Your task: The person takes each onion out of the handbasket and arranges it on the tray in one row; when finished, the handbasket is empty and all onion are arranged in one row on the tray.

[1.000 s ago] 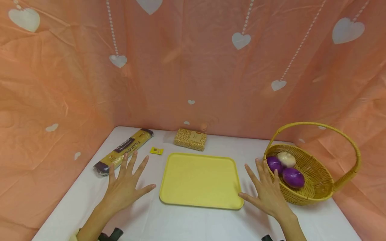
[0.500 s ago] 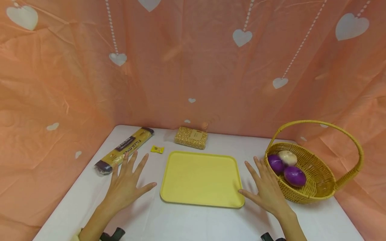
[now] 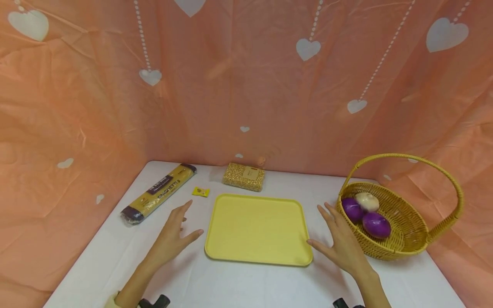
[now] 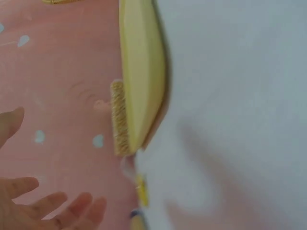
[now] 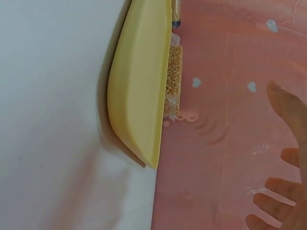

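My left hand [image 3: 169,239] hovers over the table left of a yellow tray [image 3: 258,231], thumb apart from the fingers, holding nothing. On the tray's other side my right hand [image 3: 340,244] is spread above the cloth, its thumb tip overlapping the tray's right edge in the head view; contact cannot be told. Beyond the left hand lie a spaghetti pack [image 3: 159,192] and a small yellow wrapped packet [image 3: 201,191]. A clear bag of yellow grains [image 3: 244,176] lies behind the tray. Both wrist views show loosely bent fingers with nothing in them.
A yellow wicker basket [image 3: 408,214] with a tall handle stands close to the right hand. Inside are two purple egg-shaped things [image 3: 376,225] and a whitish round one [image 3: 367,202]. A pink curtain with hearts [image 3: 246,85] hangs around the white table [image 3: 246,286].
My left hand has turned and drawn its fingers together, shifting a little right, away from the spaghetti pack. The right hand's fingers have closed up slightly. The objects stay in place.
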Available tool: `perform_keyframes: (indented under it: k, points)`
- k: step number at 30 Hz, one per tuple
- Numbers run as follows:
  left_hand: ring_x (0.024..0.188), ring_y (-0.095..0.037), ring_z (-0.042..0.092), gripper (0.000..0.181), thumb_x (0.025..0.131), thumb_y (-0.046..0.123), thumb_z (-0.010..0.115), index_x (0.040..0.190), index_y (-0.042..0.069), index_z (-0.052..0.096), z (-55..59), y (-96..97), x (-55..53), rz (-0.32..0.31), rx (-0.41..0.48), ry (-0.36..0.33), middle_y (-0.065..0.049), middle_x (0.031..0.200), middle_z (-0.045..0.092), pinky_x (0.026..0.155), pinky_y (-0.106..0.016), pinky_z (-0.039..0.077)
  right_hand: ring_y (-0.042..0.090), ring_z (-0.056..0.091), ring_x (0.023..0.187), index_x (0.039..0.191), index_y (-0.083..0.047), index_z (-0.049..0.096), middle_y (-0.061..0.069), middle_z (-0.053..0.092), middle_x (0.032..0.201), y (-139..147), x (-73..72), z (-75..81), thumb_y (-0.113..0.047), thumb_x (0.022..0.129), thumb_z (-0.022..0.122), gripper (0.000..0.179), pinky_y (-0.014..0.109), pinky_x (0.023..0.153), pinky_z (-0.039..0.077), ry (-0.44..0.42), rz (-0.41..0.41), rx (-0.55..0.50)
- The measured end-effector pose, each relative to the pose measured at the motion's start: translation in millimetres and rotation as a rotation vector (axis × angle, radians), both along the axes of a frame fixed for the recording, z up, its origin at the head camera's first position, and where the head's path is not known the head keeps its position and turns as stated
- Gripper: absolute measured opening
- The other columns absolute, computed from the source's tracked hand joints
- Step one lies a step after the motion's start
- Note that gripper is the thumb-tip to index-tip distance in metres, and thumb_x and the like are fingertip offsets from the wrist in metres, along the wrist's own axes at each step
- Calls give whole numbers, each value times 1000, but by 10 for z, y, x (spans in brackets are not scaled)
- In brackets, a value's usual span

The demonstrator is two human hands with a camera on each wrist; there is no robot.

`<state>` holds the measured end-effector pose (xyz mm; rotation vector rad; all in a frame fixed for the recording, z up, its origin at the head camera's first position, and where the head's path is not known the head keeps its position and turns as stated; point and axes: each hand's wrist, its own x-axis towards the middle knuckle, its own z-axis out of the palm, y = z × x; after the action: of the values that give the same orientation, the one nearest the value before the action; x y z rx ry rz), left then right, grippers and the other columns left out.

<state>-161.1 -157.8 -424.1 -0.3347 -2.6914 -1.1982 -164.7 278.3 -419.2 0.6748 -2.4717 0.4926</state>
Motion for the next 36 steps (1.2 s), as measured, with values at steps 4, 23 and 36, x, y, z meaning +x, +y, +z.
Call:
perform_keyframes:
  k: [4, 23, 36]
  points:
    - [104, -33, 51, 77, 83, 20, 70, 144, 5, 27, -121, 74, -70, 14, 75, -114, -25, 134, 38, 81, -41, 53, 39, 38, 126, 143, -10, 36, 17, 34, 144, 19, 5, -12, -45, 69, 78, 92, 54, 97, 39, 0, 1, -21]
    - [86, -23, 61, 68, 83, 9, 67, 139, -5, 31, -388, 210, -240, 37, 239, -310, -22, 109, 53, 70, -32, 56, 46, 34, 126, 143, -9, 35, 20, 34, 143, 46, -26, -37, -27, 64, 84, 96, 67, 92, 35, -46, -11, -123]
    - [71, -19, 63, 44, 82, -6, 62, 124, -11, 48, -501, 266, -361, 22, 267, -317, -12, 88, 61, 59, -28, 57, 34, 26, 135, 143, -6, 36, 19, 35, 143, 138, -63, -80, -18, 65, 83, 92, 57, 107, 27, -48, 9, -215]
